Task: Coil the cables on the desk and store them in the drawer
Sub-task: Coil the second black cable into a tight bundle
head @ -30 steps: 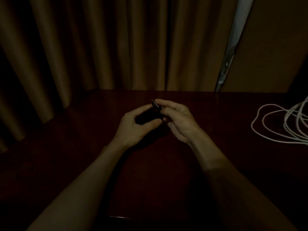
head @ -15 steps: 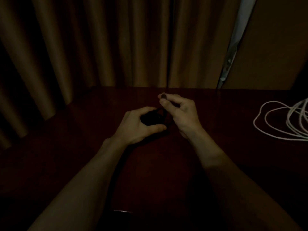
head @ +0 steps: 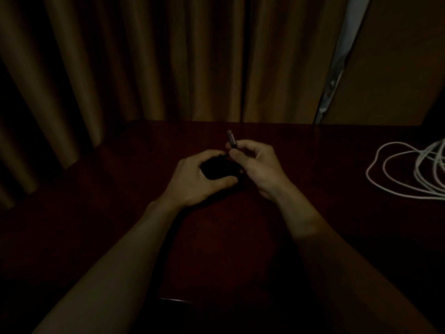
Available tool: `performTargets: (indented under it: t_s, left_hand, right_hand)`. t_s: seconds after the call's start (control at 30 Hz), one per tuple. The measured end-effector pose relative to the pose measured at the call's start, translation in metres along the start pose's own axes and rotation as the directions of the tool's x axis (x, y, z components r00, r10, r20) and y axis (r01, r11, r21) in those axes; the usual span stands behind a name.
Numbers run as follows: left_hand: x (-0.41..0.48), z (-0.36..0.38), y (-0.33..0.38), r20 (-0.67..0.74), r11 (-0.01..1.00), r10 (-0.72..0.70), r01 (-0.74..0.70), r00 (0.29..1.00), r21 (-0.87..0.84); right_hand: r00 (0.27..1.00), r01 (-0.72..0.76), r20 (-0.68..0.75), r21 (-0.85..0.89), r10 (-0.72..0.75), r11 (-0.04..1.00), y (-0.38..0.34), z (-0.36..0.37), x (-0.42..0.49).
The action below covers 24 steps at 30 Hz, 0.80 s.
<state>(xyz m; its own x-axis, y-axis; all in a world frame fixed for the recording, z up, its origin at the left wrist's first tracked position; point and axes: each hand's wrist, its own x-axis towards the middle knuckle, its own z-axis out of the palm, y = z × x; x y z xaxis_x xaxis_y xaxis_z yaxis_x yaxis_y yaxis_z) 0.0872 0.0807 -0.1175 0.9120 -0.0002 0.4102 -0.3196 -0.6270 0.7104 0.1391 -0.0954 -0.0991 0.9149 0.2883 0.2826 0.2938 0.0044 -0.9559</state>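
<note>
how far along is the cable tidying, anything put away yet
Done: nothing visibly stored, and no drawer is in view. In hand: the left hand grips a dark cable bundle, apparently mostly coiled, while the right hand pinches a plug pointing up. Left: finishing that coil, coiling the white cable lying in loose loops on the desk, then stowing both.

I am in a dim domestic room: long tan pleated fabric curtains (head: 144,56) hang behind my dark reddish polished wooden desk (head: 313,165).
</note>
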Motion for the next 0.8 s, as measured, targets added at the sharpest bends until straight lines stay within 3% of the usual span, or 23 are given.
performTargets:
  t_s: [0.13,0.23,0.43,0.7,0.8]
  left_hand:
    - [0.001,-0.002,0.0,-0.002,1.0,-0.018,0.018,1.0,0.001]
    - [0.003,-0.003,0.001,0.008,0.997,-0.07,0.07,0.997,0.019]
    - [-0.006,-0.03,0.007,0.237,0.976,-0.189,0.157,0.953,0.148]
    - [-0.082,-0.08,0.053,0.075,0.982,-0.114,0.1,0.991,0.161]
    - [-0.121,-0.098,0.072,0.042,0.99,-0.116,0.112,0.992,0.091]
  right_hand:
    - [0.997,-0.03,0.064,-0.053,0.034,0.998,0.004,0.002,-0.002]
    - [0.991,-0.092,0.094,0.005,0.091,0.996,0.004,0.0,-0.004]
    - [0.966,-0.196,0.176,0.035,0.187,0.98,-0.009,-0.006,-0.023]
    - [0.946,-0.101,0.294,-0.143,0.14,0.985,-0.059,0.003,-0.09]
    - [0.947,-0.047,0.304,-0.182,0.102,0.982,-0.076,0.012,-0.124]
